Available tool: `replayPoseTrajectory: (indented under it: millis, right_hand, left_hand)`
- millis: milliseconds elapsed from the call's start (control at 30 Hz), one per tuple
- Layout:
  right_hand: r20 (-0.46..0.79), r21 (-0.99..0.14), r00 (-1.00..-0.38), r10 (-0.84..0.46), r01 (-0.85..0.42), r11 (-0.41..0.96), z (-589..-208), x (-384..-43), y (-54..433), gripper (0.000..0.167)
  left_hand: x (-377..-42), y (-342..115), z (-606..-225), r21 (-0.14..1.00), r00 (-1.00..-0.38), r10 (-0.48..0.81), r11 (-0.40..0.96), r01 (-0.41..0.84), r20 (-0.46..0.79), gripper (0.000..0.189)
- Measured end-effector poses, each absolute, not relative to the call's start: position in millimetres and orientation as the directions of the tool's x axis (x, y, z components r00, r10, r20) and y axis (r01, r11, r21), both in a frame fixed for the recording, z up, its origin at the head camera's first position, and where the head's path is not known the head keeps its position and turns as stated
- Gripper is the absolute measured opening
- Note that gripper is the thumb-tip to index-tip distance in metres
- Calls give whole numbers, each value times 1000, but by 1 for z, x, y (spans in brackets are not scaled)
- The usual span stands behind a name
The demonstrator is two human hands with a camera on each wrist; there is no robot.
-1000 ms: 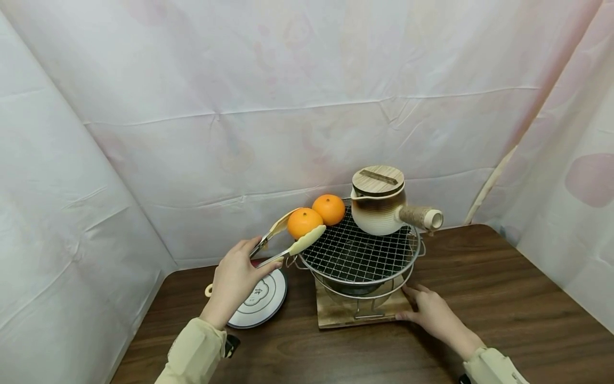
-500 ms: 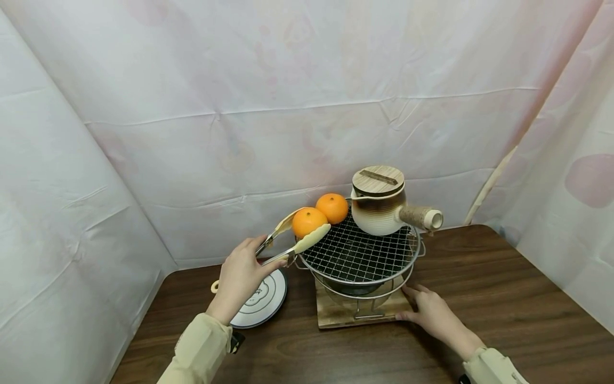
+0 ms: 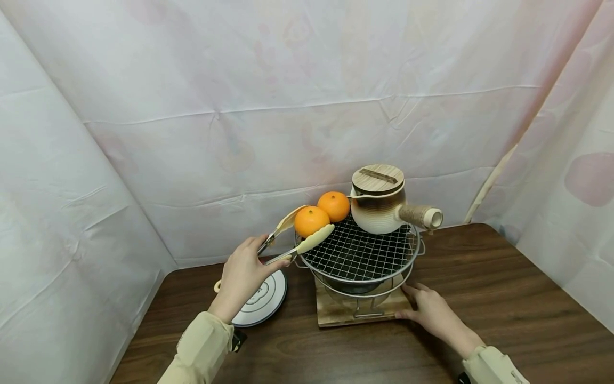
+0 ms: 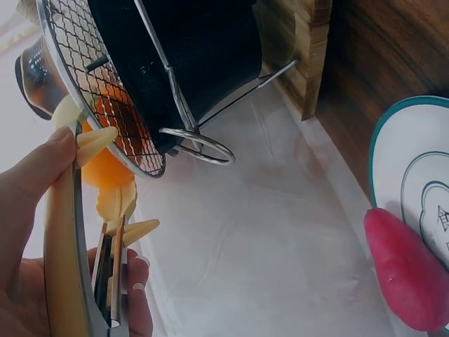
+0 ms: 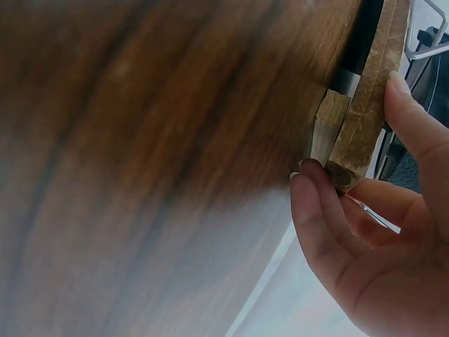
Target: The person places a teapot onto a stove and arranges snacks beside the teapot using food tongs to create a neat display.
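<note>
In the head view my left hand [image 3: 243,277] grips a pair of tongs [image 3: 314,239] with cream scalloped tips. Those tips sit on either side of an orange mandarin [image 3: 312,221] at the left of the round wire grill rack [image 3: 364,258]. Right behind it is a second mandarin [image 3: 333,206]. My right hand [image 3: 434,313] pinches the right edge of the wooden board [image 3: 336,316] under the stove, the thumb on one face and fingers on the other, as the right wrist view shows on the board [image 5: 372,91].
A pale and brown teapot [image 3: 379,213] with a wooden lid stands at the rack's back right, its handle jutting rightward. Left of the stove lies a white plate [image 3: 273,304]; the left wrist view shows a reddish tuber-like thing [image 4: 410,274] on it. A curtain hangs behind the table.
My left hand and the tongs have moved slightly right, inward over the rack. Both mandarins have shifted right with them, the rear one closer to the teapot. My right hand stays put.
</note>
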State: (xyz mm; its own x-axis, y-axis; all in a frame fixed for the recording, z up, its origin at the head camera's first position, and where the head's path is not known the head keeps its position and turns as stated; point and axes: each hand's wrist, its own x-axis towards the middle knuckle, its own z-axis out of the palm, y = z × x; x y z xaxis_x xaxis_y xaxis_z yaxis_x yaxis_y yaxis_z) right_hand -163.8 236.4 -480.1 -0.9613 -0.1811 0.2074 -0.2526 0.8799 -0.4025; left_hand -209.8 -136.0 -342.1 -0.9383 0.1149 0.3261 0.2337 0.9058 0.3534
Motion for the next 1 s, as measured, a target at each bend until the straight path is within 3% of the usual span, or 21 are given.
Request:
replayPoseTrajectory:
  millis: [633, 1000]
  right_hand:
    - [200, -399, -964, -177, -245, 884, -480, -164, 236, 82]
    - [189, -404, -966, -174, -238, 883, -480, -164, 236, 81]
  left_hand:
    - [-196, -155, -340, 479, -916, 62, 837, 263, 395, 86]
    - [-193, -178, -344, 510, -923, -26, 839, 189, 384, 89]
